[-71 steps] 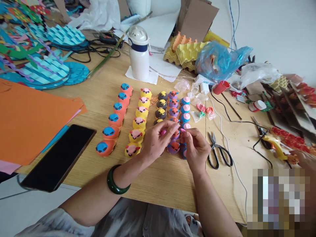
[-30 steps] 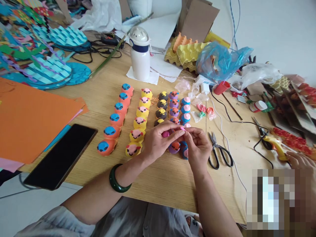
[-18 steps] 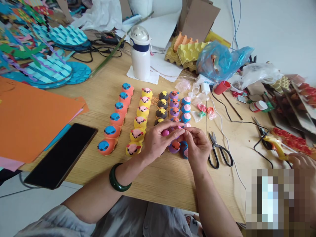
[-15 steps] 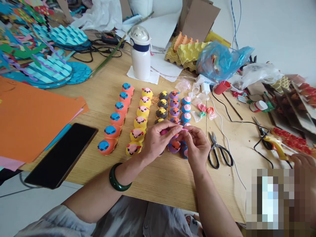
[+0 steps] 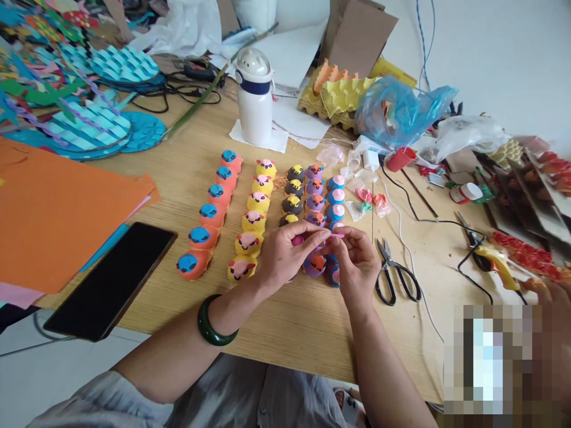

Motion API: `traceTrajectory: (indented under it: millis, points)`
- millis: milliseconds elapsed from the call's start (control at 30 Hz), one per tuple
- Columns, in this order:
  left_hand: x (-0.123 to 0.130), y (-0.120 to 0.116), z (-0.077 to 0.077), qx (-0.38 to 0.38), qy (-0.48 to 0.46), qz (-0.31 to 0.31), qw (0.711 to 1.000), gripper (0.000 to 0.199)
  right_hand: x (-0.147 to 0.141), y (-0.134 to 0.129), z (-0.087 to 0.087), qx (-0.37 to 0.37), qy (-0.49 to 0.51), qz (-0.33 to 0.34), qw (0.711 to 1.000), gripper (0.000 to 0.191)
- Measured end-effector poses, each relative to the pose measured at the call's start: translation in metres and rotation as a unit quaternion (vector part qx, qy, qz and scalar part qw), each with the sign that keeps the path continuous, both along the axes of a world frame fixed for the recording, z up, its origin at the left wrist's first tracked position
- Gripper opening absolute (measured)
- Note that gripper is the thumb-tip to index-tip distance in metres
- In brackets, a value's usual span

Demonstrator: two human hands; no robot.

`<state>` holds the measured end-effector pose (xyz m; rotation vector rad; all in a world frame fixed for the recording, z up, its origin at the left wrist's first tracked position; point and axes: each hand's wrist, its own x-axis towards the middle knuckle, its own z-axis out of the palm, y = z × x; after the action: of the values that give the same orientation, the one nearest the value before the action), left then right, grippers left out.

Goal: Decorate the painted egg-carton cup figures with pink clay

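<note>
Fingertips of my left hand (image 5: 288, 252) and my right hand (image 5: 360, 261) pinch a thin strip of pink modelling clay (image 5: 338, 235) from either side. A darker magenta lump (image 5: 297, 240) shows inside the curl of my left hand. Below and behind the hands stand rows of egg-carton cups decorated as faces: black and yellow cups (image 5: 292, 205), purple and orange cups (image 5: 316, 202), and blue and pink cups (image 5: 336, 197). My hands cover part of these rows. Yellow cups with pink faces (image 5: 253, 220) and orange cups with blue tops (image 5: 211, 213) line up further left.
Black-handled scissors (image 5: 392, 273) lie right of my hand. A phone (image 5: 111, 279) and orange sheet (image 5: 66, 214) are at left; a white bottle (image 5: 255, 104) stands behind. Clay packets (image 5: 364, 196) and cables lie at right, near another person's hand (image 5: 551, 294) beside a yellow glue gun (image 5: 502, 267).
The pink strip sticks out slightly further to the right between my fingertips. My hands hold almost the same position. The other person's hand at the right has shifted slightly.
</note>
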<state>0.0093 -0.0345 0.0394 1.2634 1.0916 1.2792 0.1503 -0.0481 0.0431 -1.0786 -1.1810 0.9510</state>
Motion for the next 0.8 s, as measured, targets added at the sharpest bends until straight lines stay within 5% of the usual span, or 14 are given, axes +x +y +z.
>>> traceTrajectory:
  millis: [267,533,800]
  points:
    - [-0.0007,0.0003,0.0059,-0.046,-0.032,0.007,0.998,0.037,-0.0009,0.0012,0.0006,-0.010,0.001,-0.006,1.000,0.008]
    - [0.0005,0.0000,0.0042,0.016,0.006,0.025,1.000,0.024,-0.0015,0.0001,0.0013,-0.019,-0.006,0.008,1.000,0.024]
    - [-0.0010,0.0016,0.0028,0.062,0.039,0.008,0.997,0.025,-0.0012,0.0018,0.0030,-0.024,-0.021,-0.019,0.999,0.017]
